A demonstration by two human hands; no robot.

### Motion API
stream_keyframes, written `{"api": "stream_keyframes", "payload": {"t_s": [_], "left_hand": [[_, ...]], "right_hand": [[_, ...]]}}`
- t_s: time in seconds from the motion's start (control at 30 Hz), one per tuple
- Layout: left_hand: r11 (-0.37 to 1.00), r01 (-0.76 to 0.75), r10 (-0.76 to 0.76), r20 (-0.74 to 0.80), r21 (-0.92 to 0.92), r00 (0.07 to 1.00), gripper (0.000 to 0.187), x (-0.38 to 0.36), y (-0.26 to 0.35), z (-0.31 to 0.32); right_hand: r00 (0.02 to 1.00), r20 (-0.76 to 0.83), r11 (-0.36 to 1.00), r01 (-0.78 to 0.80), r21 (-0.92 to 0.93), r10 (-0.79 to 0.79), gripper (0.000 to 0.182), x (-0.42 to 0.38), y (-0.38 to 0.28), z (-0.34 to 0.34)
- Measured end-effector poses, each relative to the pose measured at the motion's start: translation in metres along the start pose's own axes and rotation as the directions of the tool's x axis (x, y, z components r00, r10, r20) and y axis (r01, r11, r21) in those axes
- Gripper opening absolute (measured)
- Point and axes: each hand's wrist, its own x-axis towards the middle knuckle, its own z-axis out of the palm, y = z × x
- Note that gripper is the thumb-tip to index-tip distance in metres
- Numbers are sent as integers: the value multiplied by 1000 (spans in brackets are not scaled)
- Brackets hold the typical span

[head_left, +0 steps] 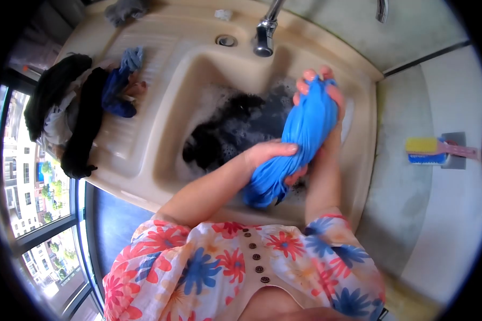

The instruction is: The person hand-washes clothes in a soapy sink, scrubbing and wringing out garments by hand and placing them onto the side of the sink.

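Observation:
A bright blue cloth point(308, 123), bunched into a long wet-looking bundle, is held at a slant over the right part of the sink basin point(168, 107). My left hand point(273, 155) wraps around its lower part, thumb on top. Around the upper end closes my right hand point(332, 91), its fingertips showing at the top edge. The cloth's loose lower end hangs below my left hand. Beneath, dark fabric point(243, 104) lies in soapy water in the basin. What kind of garment the blue cloth is cannot be made out.
A chrome faucet point(263, 43) reaches over the basin's back edge. Black clothes point(83, 123) and small blue pieces point(118, 91) lie on the ribbed drainboard point(139, 59) to the left. A grey cloth point(126, 10) sits behind. A brush point(428, 150) hangs on the right wall.

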Motion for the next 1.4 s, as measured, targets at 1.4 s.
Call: {"api": "stream_keyframes", "payload": {"t_s": [1.4], "left_hand": [[624,-235,645,-320,745,694,36,22,-4,-21]], "right_hand": [[898,-432,380,-431,-818,88,11,18,38,-10]]}}
